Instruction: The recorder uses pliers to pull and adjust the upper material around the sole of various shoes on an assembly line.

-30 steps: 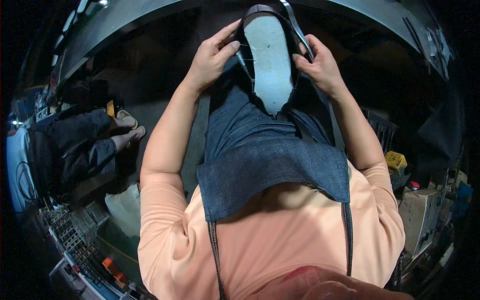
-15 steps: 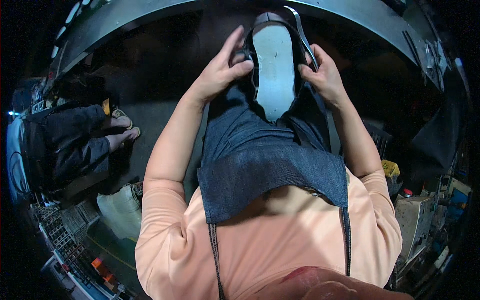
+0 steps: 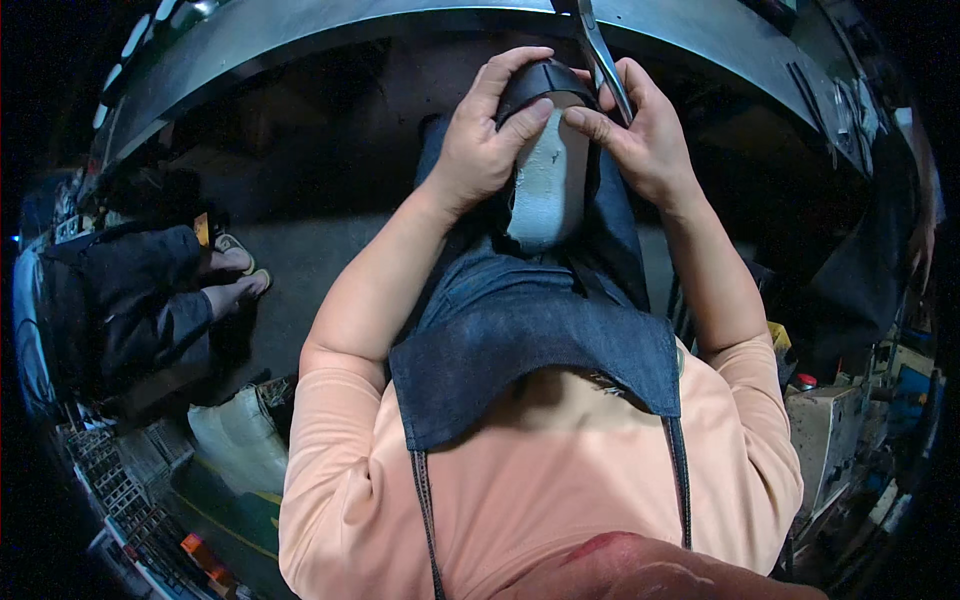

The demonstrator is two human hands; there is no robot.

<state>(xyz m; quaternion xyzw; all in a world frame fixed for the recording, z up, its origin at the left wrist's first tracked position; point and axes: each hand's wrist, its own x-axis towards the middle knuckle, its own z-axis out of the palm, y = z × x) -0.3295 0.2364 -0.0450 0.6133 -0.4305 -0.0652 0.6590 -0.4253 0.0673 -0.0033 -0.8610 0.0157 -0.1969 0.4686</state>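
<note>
A shoe upper on a last, pale underside [image 3: 548, 185] facing up, lies over my lap with its dark leather end [image 3: 545, 85] away from me. My left hand [image 3: 485, 135] wraps the left side of that far end, its fingers over the dark leather and its thumb on the pale bottom. My right hand [image 3: 640, 135] holds steel pliers [image 3: 606, 72] between palm and fingers, their head pointing away toward the bench. Its thumb presses the shoe's far right edge, close to my left thumb. The right fingers behind the shoe are partly hidden.
A metal bench edge [image 3: 330, 38] curves across the far side, with thin tools [image 3: 850, 115] at its right. Another person's legs [image 3: 225, 285] show at left. A pale sack [image 3: 240, 435] and racks [image 3: 110, 470] stand lower left, a box-shaped machine [image 3: 825, 435] lower right.
My left hand has gone from open beside the shoe to gripping its far end. My right thumb has moved inward onto the edge. The shoe's far end has tilted and come nearer.
</note>
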